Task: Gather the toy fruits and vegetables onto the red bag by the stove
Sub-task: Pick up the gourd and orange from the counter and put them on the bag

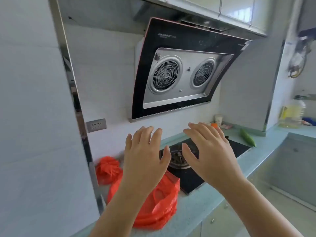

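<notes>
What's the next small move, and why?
Probably reach the right hand toward the long green toy vegetable lying on the pale green counter right of the black glass stove. It and the left hand are open and empty, no toy shows on the crumpled red plastic bag, and the vegetable lies on the right hand's side.

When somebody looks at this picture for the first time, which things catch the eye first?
The left hand and the right hand are raised in the middle, open and holding nothing, above the stove. Under the left arm a bright red bag lies on the counter beside the stove. A big black range hood fills the wall above.
</notes>
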Motion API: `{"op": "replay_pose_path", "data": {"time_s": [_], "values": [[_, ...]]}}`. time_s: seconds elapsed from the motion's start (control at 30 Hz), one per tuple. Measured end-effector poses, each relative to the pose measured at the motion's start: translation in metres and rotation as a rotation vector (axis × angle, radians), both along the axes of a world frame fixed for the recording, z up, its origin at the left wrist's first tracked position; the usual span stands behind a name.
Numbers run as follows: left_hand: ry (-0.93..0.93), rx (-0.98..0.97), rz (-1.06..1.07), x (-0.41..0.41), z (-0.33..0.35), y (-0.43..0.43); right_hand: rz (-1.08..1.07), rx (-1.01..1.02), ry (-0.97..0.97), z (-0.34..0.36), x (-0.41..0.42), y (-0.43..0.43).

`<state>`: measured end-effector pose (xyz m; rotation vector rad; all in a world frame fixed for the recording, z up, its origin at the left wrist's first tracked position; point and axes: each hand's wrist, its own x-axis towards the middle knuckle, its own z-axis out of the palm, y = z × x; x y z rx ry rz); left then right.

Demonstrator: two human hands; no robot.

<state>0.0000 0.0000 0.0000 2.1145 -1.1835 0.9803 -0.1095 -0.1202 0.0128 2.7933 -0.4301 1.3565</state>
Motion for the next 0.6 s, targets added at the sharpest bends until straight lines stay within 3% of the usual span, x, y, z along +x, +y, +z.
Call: {"op": "replay_pose_path", "data": {"time_s": [0.6], "values": [[0.032, 0.020, -0.523, -0.124, -0.025, -0.201, -0.470, -0.015, -0.043, -0.023, -0.165, -0.138]]}}
